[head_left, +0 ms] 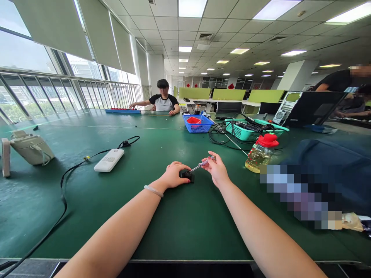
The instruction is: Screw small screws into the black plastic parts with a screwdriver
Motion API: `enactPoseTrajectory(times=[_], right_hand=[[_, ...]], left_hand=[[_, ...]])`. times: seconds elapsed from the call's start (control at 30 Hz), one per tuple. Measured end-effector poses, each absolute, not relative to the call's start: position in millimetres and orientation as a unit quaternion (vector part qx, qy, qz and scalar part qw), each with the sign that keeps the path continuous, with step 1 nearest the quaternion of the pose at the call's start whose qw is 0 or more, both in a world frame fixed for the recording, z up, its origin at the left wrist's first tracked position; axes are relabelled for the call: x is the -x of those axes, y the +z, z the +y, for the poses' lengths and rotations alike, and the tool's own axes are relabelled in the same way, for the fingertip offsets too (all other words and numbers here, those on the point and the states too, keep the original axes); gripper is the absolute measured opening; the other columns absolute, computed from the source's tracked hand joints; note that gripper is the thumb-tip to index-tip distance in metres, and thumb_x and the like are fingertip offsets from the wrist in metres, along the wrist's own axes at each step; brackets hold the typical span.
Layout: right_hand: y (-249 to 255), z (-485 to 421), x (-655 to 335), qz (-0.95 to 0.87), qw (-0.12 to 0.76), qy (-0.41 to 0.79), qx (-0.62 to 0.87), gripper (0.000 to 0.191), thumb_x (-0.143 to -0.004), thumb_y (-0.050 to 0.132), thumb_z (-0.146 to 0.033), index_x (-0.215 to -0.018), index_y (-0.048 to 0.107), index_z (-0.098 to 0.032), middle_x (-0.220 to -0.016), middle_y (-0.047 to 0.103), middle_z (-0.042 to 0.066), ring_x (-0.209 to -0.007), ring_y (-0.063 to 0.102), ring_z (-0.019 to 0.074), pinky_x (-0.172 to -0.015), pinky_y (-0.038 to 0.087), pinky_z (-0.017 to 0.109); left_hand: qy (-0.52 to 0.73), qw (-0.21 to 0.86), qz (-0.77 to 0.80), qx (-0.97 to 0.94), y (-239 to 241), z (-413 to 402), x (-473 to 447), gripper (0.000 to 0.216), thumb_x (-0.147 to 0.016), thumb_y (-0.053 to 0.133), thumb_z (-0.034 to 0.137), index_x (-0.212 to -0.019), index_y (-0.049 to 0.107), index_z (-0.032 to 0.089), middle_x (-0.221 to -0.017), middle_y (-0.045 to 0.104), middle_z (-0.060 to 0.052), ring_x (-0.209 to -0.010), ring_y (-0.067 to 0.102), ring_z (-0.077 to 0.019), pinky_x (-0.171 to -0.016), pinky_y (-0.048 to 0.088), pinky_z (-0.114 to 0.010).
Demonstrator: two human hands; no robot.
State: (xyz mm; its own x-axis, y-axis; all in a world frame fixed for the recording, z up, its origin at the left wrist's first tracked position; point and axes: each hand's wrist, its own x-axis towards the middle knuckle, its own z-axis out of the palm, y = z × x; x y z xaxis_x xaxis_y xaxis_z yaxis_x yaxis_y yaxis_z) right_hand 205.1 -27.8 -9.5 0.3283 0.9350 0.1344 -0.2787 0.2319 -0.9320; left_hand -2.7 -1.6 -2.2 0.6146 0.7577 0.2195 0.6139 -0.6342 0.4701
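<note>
My left hand (174, 174) rests on the green table (185, 227), fingers closed around a small black object (187, 176) that it pins to the surface. My right hand (216, 168) pinches a thin screwdriver (201, 165) with a clear handle. The tool slants down to the left and its metal tip meets the top of the black object. A pale bracelet sits on my left wrist.
A bottle of yellow liquid with a red cap (261, 152) stands right of my hands. A white power bank (109, 160) with a black cable lies to the left. Blue basket (198, 124) and teal basket (249, 129) sit farther back. Another person (162, 101) sits at the far end.
</note>
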Motion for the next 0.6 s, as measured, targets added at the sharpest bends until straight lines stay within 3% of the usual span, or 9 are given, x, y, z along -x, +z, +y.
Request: enactPoseTrajectory(times=[0.23, 0.6], right_hand=[[-8.8, -27.3, -207.4, -0.365, 0.707, 0.427, 0.428, 0.039, -0.073, 0.073, -0.041, -0.105, 0.054, -0.026, -0.077, 0.07, -0.003, -0.072, 0.072, 0.0186, -0.071, 0.055, 0.034], [-10.2, -25.5, -215.5, -0.375, 0.706, 0.414, 0.435, 0.036, -0.075, 0.069, -0.04, -0.104, 0.053, -0.027, -0.076, 0.067, -0.004, -0.071, 0.072, 0.0186, -0.068, 0.054, 0.033]], left_hand=[[0.204, 0.18, 0.374, -0.887, -0.1, -5.1, -1.3, 0.041, -0.074, 0.073, 0.036, -0.114, 0.07, 0.029, -0.11, 0.071, -0.004, -0.116, 0.056, -0.0256, -0.105, 0.042, -0.038], [0.204, 0.175, 0.384, -0.883, 2.8, -8.8, -1.5, 0.041, -0.074, 0.073, 0.038, -0.115, 0.07, 0.031, -0.103, 0.071, -0.003, -0.109, 0.06, -0.0255, -0.1, 0.046, -0.036]])
